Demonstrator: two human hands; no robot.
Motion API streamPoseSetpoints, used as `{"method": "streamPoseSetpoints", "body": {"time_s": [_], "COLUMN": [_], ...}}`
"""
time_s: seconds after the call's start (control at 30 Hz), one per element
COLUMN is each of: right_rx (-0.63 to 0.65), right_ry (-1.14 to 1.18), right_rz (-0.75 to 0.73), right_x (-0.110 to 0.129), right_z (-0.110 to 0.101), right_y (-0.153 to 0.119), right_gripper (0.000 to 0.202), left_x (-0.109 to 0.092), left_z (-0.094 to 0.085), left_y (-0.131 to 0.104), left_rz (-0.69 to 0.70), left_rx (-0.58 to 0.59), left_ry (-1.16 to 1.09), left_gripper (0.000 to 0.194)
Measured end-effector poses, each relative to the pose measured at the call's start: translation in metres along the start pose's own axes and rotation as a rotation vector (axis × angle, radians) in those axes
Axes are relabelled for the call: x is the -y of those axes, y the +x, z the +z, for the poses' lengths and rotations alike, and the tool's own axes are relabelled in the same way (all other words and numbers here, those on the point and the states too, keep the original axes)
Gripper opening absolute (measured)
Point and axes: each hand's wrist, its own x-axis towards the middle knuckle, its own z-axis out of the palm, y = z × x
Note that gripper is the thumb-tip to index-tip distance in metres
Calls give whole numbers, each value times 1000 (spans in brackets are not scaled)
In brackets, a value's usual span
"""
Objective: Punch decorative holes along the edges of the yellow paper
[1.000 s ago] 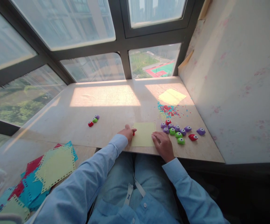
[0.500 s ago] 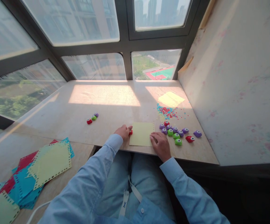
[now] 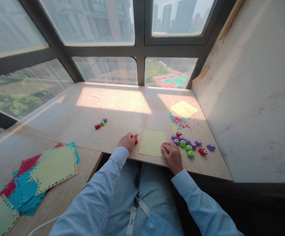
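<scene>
A pale yellow sheet of paper lies at the table's front edge, with punched holes along its right edge and a few on its upper left edge. Just left of it, my left hand is closed round a small red hole punch, mostly covered by the fingers; a narrow gap parts it from the sheet. My right hand pinches the sheet's right edge, fingers curled. Beyond that hand sit several eye-shaped hole punches in purple, red and green.
Three more punches stand in a row at left. Red, blue and yellow paper dots are scattered near another yellow sheet at back right. Punched coloured sheets are piled at left. Windows and a papered wall bound the table.
My left hand has drawn the red punch leftward off the sheet's left edge, baring the holes there. My right hand stays at the right edge. The whole view has shifted slightly.
</scene>
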Motion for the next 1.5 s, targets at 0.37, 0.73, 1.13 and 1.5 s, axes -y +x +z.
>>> {"method": "streamPoseSetpoints", "body": {"time_s": [0.37,0.73,1.13,1.5], "right_rx": [-38,-126,-25,-114], "right_ry": [85,490,853,568], "right_rz": [19,352,624,514], "right_x": [2,28,94,40], "right_z": [-2,-7,-10,-33], "right_y": [-1,-10,-13,-2], "right_gripper": [20,28,43,38], "left_x": [24,10,-41,-50], "left_z": [12,13,48,49], "left_y": [-15,-30,-76,-59], "left_rz": [273,139,535,829], "left_rx": [-133,-261,-305,-104], "left_ry": [-140,-848,-534,-408], "left_gripper": [27,38,9,28]}}
